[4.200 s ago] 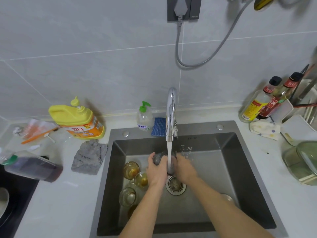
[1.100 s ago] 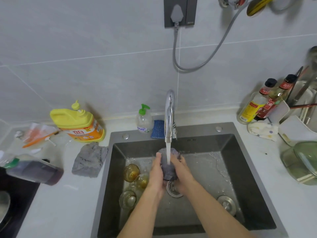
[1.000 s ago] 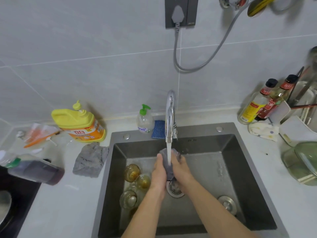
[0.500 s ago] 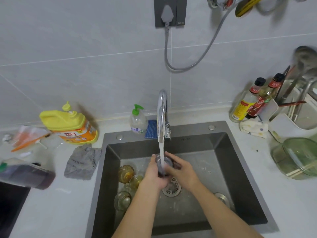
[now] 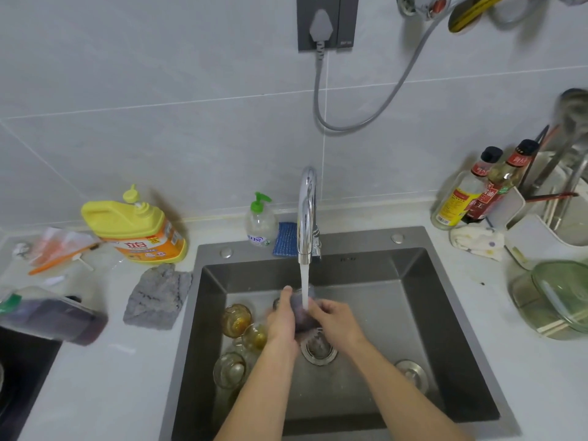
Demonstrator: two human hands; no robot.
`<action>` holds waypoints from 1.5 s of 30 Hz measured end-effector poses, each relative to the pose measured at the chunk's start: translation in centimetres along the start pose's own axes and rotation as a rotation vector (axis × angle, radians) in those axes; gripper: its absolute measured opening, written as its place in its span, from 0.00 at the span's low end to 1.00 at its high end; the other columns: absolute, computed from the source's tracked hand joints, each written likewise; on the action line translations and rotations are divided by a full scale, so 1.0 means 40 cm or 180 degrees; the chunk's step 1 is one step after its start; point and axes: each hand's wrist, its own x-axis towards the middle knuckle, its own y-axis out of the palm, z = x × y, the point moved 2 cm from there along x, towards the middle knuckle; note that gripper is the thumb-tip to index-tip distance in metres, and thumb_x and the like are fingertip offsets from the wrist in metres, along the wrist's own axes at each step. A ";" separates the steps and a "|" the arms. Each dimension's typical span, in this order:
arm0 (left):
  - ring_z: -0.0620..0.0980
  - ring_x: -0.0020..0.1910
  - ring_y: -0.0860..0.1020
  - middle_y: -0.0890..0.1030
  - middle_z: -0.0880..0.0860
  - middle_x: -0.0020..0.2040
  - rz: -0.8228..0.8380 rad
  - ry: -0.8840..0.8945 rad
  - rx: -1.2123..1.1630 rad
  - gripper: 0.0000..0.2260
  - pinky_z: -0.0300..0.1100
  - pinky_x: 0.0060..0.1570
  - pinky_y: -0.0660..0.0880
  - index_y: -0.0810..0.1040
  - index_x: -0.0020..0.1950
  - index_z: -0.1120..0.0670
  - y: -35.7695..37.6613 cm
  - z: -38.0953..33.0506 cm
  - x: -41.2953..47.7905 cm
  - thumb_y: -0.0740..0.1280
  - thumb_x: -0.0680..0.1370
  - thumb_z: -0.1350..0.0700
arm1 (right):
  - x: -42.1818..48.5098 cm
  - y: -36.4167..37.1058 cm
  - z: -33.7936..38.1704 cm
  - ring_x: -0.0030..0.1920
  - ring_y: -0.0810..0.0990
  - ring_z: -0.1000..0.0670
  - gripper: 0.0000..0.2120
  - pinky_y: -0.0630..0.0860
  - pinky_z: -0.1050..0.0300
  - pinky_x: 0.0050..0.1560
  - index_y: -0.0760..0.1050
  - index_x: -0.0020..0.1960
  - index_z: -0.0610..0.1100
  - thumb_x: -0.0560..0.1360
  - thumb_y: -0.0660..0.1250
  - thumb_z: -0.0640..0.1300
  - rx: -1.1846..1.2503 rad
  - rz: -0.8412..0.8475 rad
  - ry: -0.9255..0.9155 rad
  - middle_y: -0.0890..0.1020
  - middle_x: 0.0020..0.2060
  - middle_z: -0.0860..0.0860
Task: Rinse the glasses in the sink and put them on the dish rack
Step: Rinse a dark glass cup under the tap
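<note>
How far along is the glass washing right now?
Nothing looks finished: no glass shows on the visible part of the dish rack. In hand: the left hand and right hand hold a dark glass under the running tap. Left: at least three more glasses wait in the sink.

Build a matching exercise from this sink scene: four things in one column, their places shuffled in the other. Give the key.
1. yellow detergent jug
2. blue sponge
3. dark glass
4. green glass dish

a. under the tap stream, held by the left hand and right hand
b. on the counter, right of the sink
c. on the counter, left of the sink
d. behind the basin, just left of the tap

Pairs: 1-c, 2-d, 3-a, 4-b
</note>
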 end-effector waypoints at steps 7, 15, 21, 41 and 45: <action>0.60 0.51 0.86 0.88 0.61 0.47 0.0563 -0.0145 -0.0142 0.23 0.53 0.47 0.83 0.89 0.44 0.58 -0.010 0.009 -0.038 0.69 0.79 0.39 | -0.003 -0.008 0.034 0.48 0.87 0.53 0.27 0.79 0.48 0.62 0.85 0.51 0.55 0.74 0.61 0.75 -0.1457 0.0904 0.0051 0.88 0.45 0.54; 0.59 0.49 0.86 0.88 0.61 0.43 0.0446 -0.0169 -0.0515 0.22 0.54 0.52 0.82 0.86 0.49 0.61 -0.026 -0.027 -0.054 0.73 0.77 0.41 | -0.019 0.024 0.017 0.48 0.83 0.66 0.07 0.73 0.64 0.62 0.82 0.53 0.56 0.83 0.65 0.51 -0.0856 0.0899 -0.0107 0.87 0.43 0.63; 0.61 0.55 0.86 0.87 0.64 0.52 0.0565 -0.0370 -0.0739 0.23 0.56 0.62 0.80 0.86 0.53 0.62 -0.016 0.006 -0.069 0.77 0.73 0.43 | 0.007 0.036 0.011 0.51 0.84 0.54 0.15 0.69 0.41 0.74 0.83 0.51 0.49 0.81 0.63 0.58 -0.1245 0.0554 -0.0057 0.87 0.45 0.54; 0.62 0.56 0.84 0.87 0.64 0.54 0.0679 -0.0684 -0.1071 0.30 0.57 0.66 0.78 0.82 0.60 0.63 -0.012 0.031 -0.059 0.78 0.72 0.39 | -0.025 0.036 0.003 0.58 0.82 0.49 0.22 0.54 0.38 0.80 0.80 0.47 0.51 0.82 0.54 0.64 -0.2172 0.0611 -0.0341 0.85 0.49 0.54; 0.62 0.57 0.84 0.87 0.64 0.51 0.0800 -0.0707 -0.1090 0.27 0.57 0.68 0.76 0.83 0.57 0.65 -0.015 0.020 -0.046 0.77 0.73 0.41 | -0.021 0.022 -0.039 0.60 0.82 0.51 0.29 0.68 0.36 0.72 0.81 0.55 0.56 0.75 0.54 0.76 -0.1798 0.0874 -0.0302 0.85 0.54 0.57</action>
